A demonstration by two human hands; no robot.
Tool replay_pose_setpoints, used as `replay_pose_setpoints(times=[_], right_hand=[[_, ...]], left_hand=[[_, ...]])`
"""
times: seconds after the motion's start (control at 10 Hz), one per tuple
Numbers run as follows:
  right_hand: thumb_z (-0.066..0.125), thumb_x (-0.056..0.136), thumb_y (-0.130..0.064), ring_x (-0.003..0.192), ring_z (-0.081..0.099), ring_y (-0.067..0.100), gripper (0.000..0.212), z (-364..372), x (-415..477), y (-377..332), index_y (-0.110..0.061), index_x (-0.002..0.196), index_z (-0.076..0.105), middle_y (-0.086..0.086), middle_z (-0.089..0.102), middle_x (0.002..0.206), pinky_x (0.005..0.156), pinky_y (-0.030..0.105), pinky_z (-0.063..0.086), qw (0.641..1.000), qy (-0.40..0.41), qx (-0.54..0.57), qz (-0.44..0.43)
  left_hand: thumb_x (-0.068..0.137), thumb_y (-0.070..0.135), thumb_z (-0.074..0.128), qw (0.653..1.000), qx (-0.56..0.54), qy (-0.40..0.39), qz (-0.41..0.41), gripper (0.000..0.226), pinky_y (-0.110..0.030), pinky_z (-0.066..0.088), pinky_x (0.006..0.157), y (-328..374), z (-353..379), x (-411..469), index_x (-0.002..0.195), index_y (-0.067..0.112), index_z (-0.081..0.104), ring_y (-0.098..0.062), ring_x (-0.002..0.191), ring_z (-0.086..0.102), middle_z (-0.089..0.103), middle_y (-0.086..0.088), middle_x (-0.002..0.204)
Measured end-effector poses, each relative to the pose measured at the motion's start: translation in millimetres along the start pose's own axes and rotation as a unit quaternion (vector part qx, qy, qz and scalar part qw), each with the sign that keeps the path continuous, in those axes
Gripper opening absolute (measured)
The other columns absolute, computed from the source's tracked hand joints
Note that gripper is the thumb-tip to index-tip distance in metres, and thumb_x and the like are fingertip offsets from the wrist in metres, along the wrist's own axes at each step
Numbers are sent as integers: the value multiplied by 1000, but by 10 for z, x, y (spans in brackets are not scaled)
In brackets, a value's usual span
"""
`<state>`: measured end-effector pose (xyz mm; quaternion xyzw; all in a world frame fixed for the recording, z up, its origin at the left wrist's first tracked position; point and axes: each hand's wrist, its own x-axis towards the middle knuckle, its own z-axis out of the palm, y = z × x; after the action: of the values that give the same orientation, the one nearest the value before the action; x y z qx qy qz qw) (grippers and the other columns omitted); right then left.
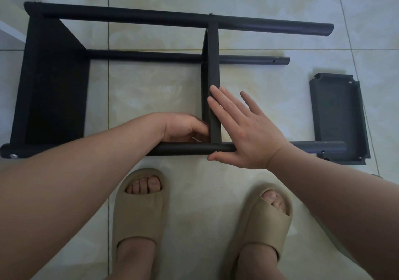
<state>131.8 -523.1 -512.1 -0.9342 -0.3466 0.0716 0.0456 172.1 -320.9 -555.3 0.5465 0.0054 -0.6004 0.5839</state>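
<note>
A black metal shelf frame (151,17) lies on its side on the tiled floor, its poles running left to right. One shelf panel (54,81) is fixed at the left end and a middle shelf panel (213,59) stands on edge across the poles. My right hand (241,128) lies flat with straight fingers against the right face of the middle panel, thumb below the near pole (185,148). My left hand (183,128) sits at the left of that panel where it meets the near pole, fingers curled in against it; the fingertips are hidden.
A loose dark shelf panel (339,118) lies flat on the floor at the right, under the near pole's end. My feet in beige slippers (138,206) stand close in front of the frame. A white edge (13,31) shows at the far left.
</note>
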Motion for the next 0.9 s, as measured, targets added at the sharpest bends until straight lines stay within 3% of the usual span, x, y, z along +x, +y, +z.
replay_pose_setpoints(times=[0.1, 0.4, 0.5, 0.6, 0.9], right_hand=[[38, 87, -81, 157, 8, 27, 109, -2, 2, -2, -3, 160, 19, 13, 8, 169, 123, 57, 16, 1000, 1, 2, 1], [40, 86, -81, 157, 8, 27, 109, 0, 0, -3, -3, 160, 19, 13, 9, 169, 124, 57, 16, 1000, 1, 6, 1], [40, 87, -80, 157, 8, 27, 109, -7, 0, -5, -3, 160, 19, 13, 8, 169, 123, 57, 17, 1000, 0, 6, 1], [40, 87, -80, 157, 8, 28, 109, -17, 2, -7, -3, 160, 19, 13, 8, 169, 123, 57, 17, 1000, -2, 6, 2], [41, 87, -80, 157, 9, 28, 109, -23, 0, -6, -3, 160, 19, 13, 9, 169, 123, 57, 18, 1000, -1, 10, 3]], left_hand=[[94, 0, 54, 999, 36, 23, 8, 17, -23, 55, 69, -1, -6, -9, 96, 4, 70, -15, 77, 72, 75, -5, 84], [88, 0, 55, 999, -50, -5, 9, 13, -30, 55, 72, 12, -13, 2, 98, 2, 62, -20, 76, 68, 69, -8, 83], [96, 3, 46, 1000, -18, 0, -6, 30, -28, 54, 72, 6, 11, -1, 86, 9, 73, -15, 74, 68, 71, -4, 81], [95, -3, 48, 1000, 0, 8, 10, 31, -21, 54, 63, 7, 17, -15, 82, 8, 73, -11, 68, 71, 74, -2, 75], [92, -9, 46, 998, -66, -11, 16, 19, -26, 57, 66, 6, -5, 1, 97, 0, 62, -17, 71, 71, 72, -7, 78]])
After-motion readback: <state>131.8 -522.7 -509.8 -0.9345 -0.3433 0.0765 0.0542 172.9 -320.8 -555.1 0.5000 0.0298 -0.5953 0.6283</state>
